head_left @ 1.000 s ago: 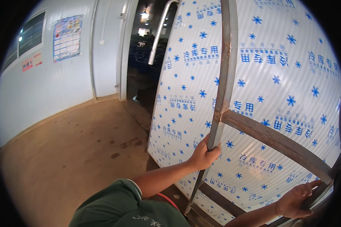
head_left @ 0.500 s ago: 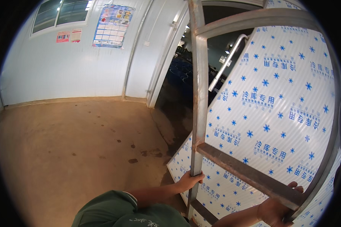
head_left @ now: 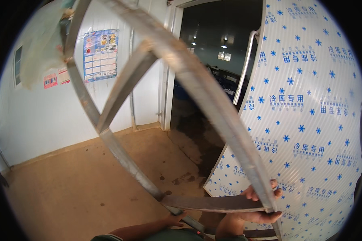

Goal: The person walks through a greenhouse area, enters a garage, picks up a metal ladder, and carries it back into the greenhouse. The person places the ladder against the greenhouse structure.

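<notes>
A grey metal ladder (head_left: pixel 213 98) slants across the view, its far end at upper left and its near end low on the right. My left hand (head_left: pixel 173 220) is closed on the left rail, just below a rung; part of its fingers is hidden behind the metal. My right hand (head_left: pixel 255 213) is wrapped around the place where a rung meets the right rail, its thumb below the rung and its fingertips showing past the rail. Near the ladder's upper left end hangs a pale, see-through sheet (head_left: pixel 40 52).
On the right stands a large white door (head_left: pixel 301 128) with blue snowflake prints and a long metal handle (head_left: pixel 245 66). Beside it a doorway (head_left: pixel 207 44) leads to a dark room. A white wall (head_left: pixel 32 132) with a poster (head_left: pixel 101 54) rises behind the brown floor (head_left: pixel 76 188).
The ladder has swung from nearly upright to a slant, its top going left. Both hands have kept hold; my right hand has moved left and up. The view has turned slightly.
</notes>
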`<state>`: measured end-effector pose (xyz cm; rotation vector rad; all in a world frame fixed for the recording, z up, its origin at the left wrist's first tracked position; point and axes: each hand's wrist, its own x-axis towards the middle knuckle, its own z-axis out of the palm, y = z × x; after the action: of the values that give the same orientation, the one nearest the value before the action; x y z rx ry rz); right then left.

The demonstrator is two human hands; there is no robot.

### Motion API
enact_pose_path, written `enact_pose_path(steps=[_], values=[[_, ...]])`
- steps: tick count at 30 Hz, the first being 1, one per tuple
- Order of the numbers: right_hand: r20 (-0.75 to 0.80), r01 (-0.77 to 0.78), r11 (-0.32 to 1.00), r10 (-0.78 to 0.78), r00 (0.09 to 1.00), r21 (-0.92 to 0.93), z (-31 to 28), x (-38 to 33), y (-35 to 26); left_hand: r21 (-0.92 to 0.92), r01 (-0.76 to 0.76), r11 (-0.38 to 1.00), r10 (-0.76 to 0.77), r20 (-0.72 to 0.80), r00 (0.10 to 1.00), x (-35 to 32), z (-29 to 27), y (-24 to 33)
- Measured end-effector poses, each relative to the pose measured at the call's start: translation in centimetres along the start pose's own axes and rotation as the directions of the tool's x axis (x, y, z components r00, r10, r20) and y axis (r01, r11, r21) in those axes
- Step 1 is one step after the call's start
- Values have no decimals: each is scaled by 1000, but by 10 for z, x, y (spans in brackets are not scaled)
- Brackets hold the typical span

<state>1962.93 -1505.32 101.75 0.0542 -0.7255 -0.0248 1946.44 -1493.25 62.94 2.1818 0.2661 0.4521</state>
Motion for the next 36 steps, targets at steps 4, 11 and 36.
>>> enact_pose_path(steps=[4, 11, 36], values=[[-282, 214, 967, -247, 927, -141, 30, -55, 55, -399, 419, 816, -382, 172, 908, -54, -53, -8], [-95, 190, 975, -201, 975, -112, 90, -110, 139, -882, 414, 226, -756, 109, 645, -95, -152, 63], [403, 205, 945, -297, 866, 255, 496, -459, 355, -923, 332, 196, -862, -1, 507, -482, -482, 25]])
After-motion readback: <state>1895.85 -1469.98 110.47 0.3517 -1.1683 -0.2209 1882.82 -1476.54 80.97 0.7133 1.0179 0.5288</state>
